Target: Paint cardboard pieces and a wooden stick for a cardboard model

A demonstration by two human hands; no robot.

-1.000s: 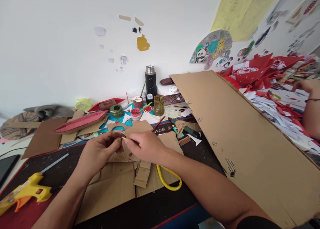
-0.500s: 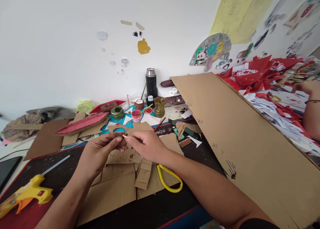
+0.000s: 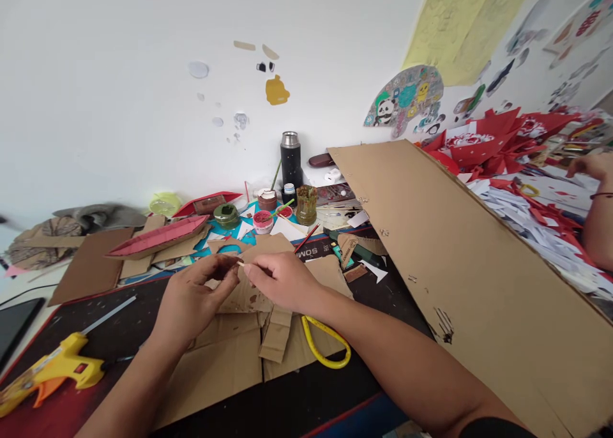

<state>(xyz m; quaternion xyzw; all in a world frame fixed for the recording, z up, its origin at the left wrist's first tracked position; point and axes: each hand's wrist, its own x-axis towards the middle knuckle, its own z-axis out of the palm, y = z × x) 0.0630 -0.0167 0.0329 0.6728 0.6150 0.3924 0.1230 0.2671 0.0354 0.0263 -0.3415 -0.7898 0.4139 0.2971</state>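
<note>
Between the fingertips of my right hand [image 3: 282, 275] is a small pale stick [image 3: 241, 264], pinched by thumb and forefinger. Its other end meets the fingers of my left hand [image 3: 196, 294], which are curled together with dark smudges on them. Whatever the left fingers hold is too small and hidden to name. Both hands hover over paint-spotted cardboard pieces [image 3: 225, 348] on a black mat. A folded cardboard strip [image 3: 276, 336] lies below my right wrist, beside a yellow loop handle [image 3: 326, 358].
A yellow glue gun [image 3: 71, 361] lies at the left. Paint jars [image 3: 226, 216], a black thermos [image 3: 290, 163] and a red-lined cardboard boat [image 3: 158, 238] stand behind. A large cardboard sheet [image 3: 460, 253] fills the right. Beyond it are another person's hand [image 3: 591, 165] and red paper bouquets [image 3: 483, 144].
My left fingers have shifted their hold, with the thumb lower and apart from the stick. My right hand keeps its pinch, almost in place. The view has moved slightly.
</note>
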